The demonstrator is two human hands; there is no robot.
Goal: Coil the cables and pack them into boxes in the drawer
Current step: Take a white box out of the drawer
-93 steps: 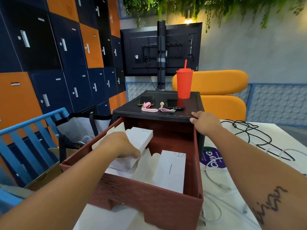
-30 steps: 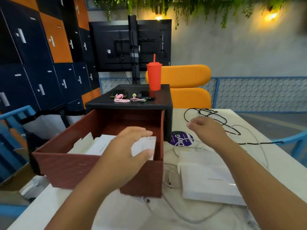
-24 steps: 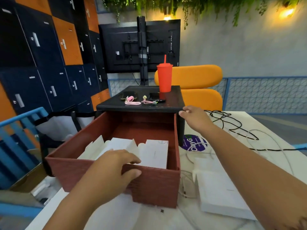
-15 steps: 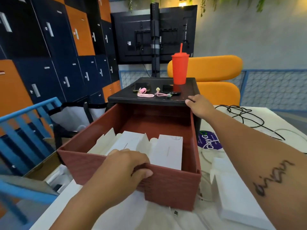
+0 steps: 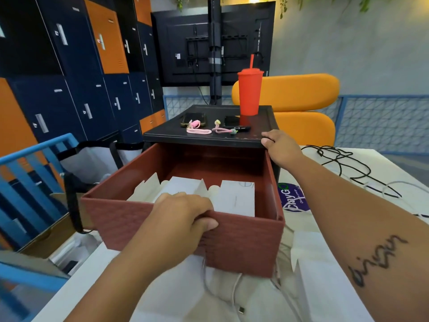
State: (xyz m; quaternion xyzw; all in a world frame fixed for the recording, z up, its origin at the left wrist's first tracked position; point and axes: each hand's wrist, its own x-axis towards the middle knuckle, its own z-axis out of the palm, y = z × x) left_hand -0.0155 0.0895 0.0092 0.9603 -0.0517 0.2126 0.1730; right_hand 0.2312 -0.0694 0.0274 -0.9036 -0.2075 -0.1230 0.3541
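A few seconds ago the left hand (image 5: pixel 183 217) lay down inside the drawer (image 5: pixel 243 242) on one of the boxes; a second ago it hovered open over the rim while the right hand (image 5: pixel 282 147) had dropped toward the cables. Now both hands are back on the furniture, much as they were half a second ago. The left hand grips the drawer's front wall, its fingers hooked over the rim to the inside and its thumb pressed flat on the textured red-brown outside. The right hand holds the near right corner of the black cabinet (image 5: pixel 209 138), fingers curled over its edge. The drawer stands pulled well out over the worktop (image 5: pixel 383 163), no farther than half a second ago. The white boxes (image 5: pixel 234 198) stand on edge in it in a row, just behind the left fingers and below the right forearm. The cables are outside the drawer and in neither hand. The white cables (image 5: pixel 234 291) trail loose on the worktop under and in front of the drawer, near the left wrist, and the black cable (image 5: pixel 343 163) lies tangled beyond the right forearm. One more flat white box (image 5: pixel 325 287) lies on the worktop beneath that arm. On the cabinet top stand a red tumbler (image 5: pixel 250 94) and some pink lanyards (image 5: pixel 198 130) — apart from the right hand.
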